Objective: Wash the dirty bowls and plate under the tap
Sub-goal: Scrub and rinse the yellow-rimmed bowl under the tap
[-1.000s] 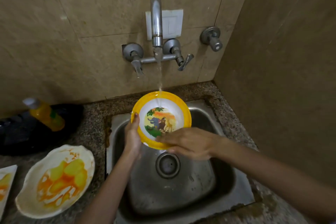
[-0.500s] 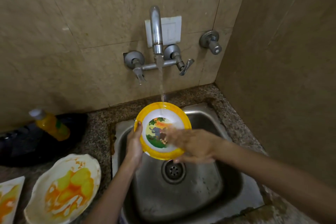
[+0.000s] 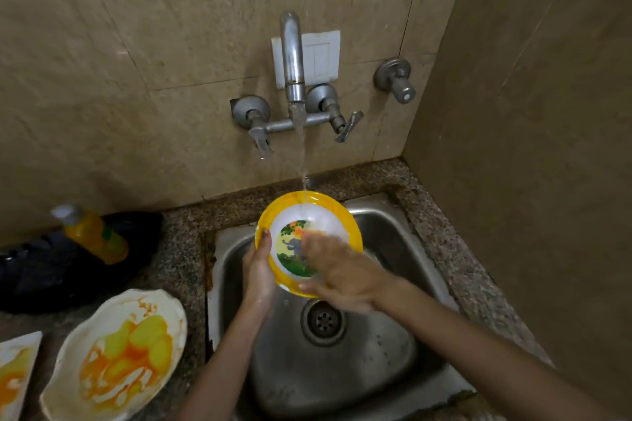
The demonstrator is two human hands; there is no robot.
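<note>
The yellow-rimmed bowl (image 3: pixel 294 243) was held over the far left part of the sink (image 3: pixel 403 232), tilted so that its printed inside faced the person. Its far rim sat straight under the tap (image 3: pixel 292 55), and the water stream (image 3: pixel 302 154) struck the upper inner wall. The left hand (image 3: pixel 258 272) carried it from the left side. Its grip was clamped on the bowl, thumb hooked over the rim and the other fingers hidden behind. The right hand (image 3: pixel 345 277) came in from the near right and lay across the lower inside of the bowl. Its grip was apart, with the fingers stretched flat on the surface and blurred, so it seemed to be rubbing.

The matter that counted was the bowl's tilt. Water landed at the far rim while the rubbing hand worked the near half, so the run-off likely passed under those fingers.

On the tabletop (image 3: pixel 184 249), towards its front left corner, a stained white bowl (image 3: pixel 116 355) waited unwashed. A stained plate (image 3: pixel 15 372) was cut off at the left edge. Both lay nearer the left hand. A yellow bottle (image 3: pixel 92 236) lay further back on something black (image 3: pixel 37 270), by the wall
</note>
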